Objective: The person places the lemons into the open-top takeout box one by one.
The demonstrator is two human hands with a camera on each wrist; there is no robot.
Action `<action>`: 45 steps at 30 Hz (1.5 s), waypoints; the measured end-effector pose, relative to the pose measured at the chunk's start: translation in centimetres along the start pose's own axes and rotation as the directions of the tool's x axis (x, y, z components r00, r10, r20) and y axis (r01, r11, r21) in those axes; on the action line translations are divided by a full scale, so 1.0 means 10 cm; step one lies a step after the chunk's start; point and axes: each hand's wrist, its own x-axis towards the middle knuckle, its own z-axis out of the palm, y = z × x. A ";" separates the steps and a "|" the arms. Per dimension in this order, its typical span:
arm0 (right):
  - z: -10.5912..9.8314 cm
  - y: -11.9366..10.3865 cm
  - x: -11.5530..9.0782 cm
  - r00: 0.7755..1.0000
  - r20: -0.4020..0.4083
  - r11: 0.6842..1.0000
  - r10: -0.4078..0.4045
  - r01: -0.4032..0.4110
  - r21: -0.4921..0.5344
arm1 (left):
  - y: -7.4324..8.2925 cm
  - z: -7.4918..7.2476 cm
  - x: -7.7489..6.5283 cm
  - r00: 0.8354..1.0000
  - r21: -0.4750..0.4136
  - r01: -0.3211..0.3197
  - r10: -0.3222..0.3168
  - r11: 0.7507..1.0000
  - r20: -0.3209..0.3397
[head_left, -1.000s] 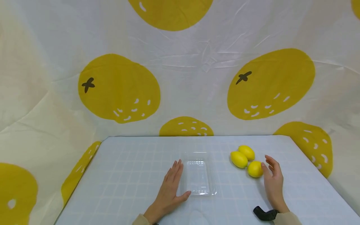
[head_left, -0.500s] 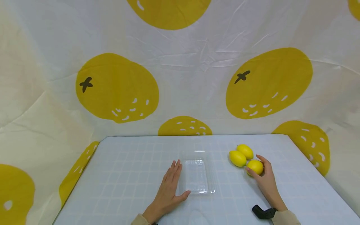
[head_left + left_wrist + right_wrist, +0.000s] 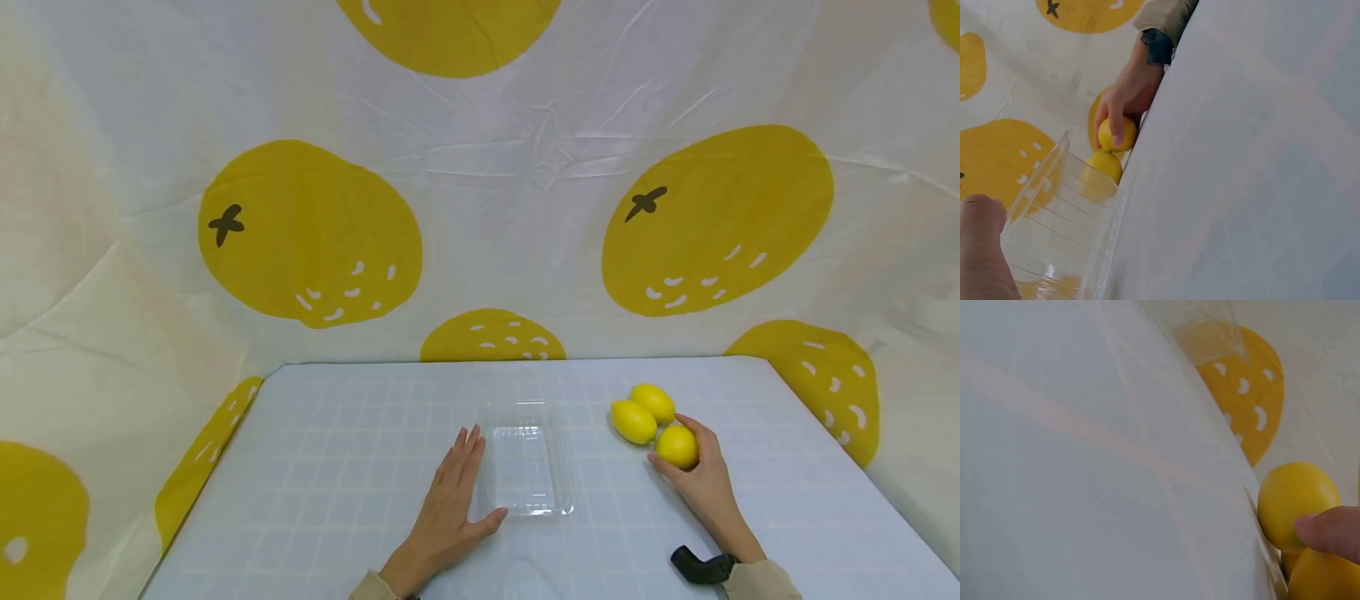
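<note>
In the head view my right hand (image 3: 708,479) is around the nearest yellow lemon (image 3: 677,447), thumb on its left and fingers on its far right side. This lemon sits on the table. Two more lemons, a left one (image 3: 633,422) and a back one (image 3: 653,403), lie close beside it. In the right wrist view my thumb (image 3: 1335,531) lies across the lemons. My left hand (image 3: 446,500) lies with straight fingers along the left side of a clear plastic container (image 3: 522,467), thumb at its front left corner. In the left wrist view the thumb (image 3: 982,244) is against the container's rim.
A pale checked cloth covers the table (image 3: 337,467). A hanging fabric with large yellow fruit prints (image 3: 315,233) rises behind it and at both sides. A faint clear plastic edge (image 3: 528,575) shows at the front. My right wrist wears a black device (image 3: 701,567).
My right hand has moved left and closed around the nearest lemon, shifting it slightly. The left hand has stayed beside the container.
</note>
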 end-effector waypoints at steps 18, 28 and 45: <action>-0.01 0.00 0.00 0.968 -0.072 0.967 0.240 -0.232 0.102 | -0.02 0.01 0.00 1.000 -0.017 0.006 -0.006 1.000 0.007; -0.03 -0.09 0.01 0.958 -0.185 0.969 0.219 -0.192 0.153 | -0.02 0.00 -0.01 1.000 -0.006 -0.004 0.004 1.000 -0.004; -0.01 -0.80 0.25 0.969 -0.206 0.951 0.139 -0.073 0.300 | -0.01 0.00 0.00 1.000 -0.002 -0.018 0.017 1.000 -0.015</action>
